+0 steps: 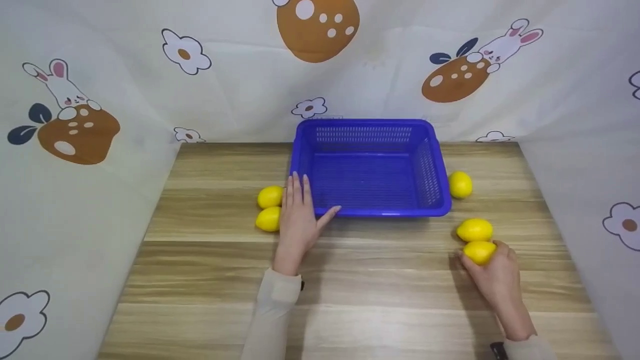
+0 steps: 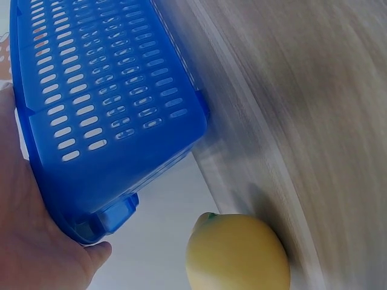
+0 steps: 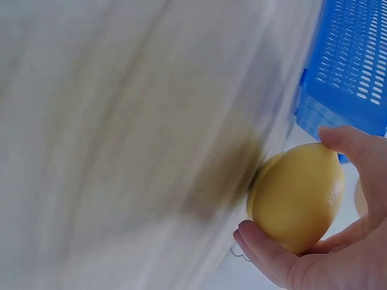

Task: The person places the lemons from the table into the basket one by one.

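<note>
Basket (image 1: 385, 213) meets the left hand (image 1: 300, 217) (fingers straight, thumb spread) at its left rim; off its near-right corner, the right hand (image 1: 500, 280) pinches a lemon (image 1: 478, 253).

You have a blue plastic basket (image 1: 362, 212), rectangular with slotted walls, upright on the counter (image 1: 380, 290), your left grip (image 1: 299, 216) on its left rim. Nearer you and farther right, your right grip (image 1: 501, 280) pinches a smooth yellow lemon (image 1: 479, 253) lying sideways.
</note>
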A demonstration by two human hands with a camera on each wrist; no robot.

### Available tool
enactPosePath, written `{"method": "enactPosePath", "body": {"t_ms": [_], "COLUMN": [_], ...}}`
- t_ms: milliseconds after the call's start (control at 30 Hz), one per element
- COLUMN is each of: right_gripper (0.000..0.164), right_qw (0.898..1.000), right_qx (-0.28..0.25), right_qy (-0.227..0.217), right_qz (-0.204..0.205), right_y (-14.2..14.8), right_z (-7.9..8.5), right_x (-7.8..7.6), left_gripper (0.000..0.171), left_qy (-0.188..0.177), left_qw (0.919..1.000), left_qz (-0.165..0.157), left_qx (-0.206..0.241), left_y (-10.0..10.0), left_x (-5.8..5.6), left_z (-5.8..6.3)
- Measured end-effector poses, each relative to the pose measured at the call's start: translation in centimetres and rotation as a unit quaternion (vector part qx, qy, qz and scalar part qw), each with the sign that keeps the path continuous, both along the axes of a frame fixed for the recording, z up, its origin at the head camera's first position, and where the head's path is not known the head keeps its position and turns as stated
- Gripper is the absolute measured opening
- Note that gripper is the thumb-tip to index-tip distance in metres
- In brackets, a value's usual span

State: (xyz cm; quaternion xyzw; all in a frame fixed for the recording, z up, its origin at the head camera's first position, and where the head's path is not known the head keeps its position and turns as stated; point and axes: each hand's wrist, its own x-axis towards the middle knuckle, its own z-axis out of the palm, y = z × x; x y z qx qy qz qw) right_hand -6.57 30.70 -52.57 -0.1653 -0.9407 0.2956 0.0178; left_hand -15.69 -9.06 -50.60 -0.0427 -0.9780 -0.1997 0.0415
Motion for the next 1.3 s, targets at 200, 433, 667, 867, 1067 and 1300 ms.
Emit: {"method": "enactPosePath", "body": {"t_ms": [200, 433, 667, 867, 1067, 1300], "right_gripper": [0.091, 0.086, 0.085, 0.086, 0.09, 0.085], "right_qw": [1.0, 0.999, 0.999, 0.998, 0.998, 0.994], "right_qx": [0.004, 0.001, 0.003, 0.014, 0.015, 0.021], "right_qy": [0.012, 0.04, 0.043, 0.044, 0.032, 0.075], "right_qz": [0.004, 0.01, 0.02, 0.029, 0.054, 0.076], "right_y": [0.0, -0.3, -0.8, -1.0, -1.2, -1.7], "right_z": [1.0, 1.8, 2.5, 3.0, 3.6, 4.1], "right_x": [0.0, 0.0, 0.1, 0.1, -0.3, -0.7], "left_gripper": [0.109, 0.111, 0.112, 0.113, 0.112, 0.112], "left_qy": [0.003, -0.001, -0.019, -0.017, -0.014, -0.006], "left_qw": [1.0, 1.0, 0.9997, 0.9996, 0.9997, 0.9999], "left_qz": [0.001, 0.005, 0.011, 0.009, 0.008, 0.005], "left_qx": [0.003, -0.002, -0.009, -0.02, -0.019, -0.01], "left_y": [0.1, 0.2, 0.0, 0.1, 0.1, 0.1], "left_x": [-0.1, -0.3, -0.2, 0.0, 0.0, 0.0], "left_z": [0.1, 0.2, 0.4, 0.4, 0.5, 0.4]}}
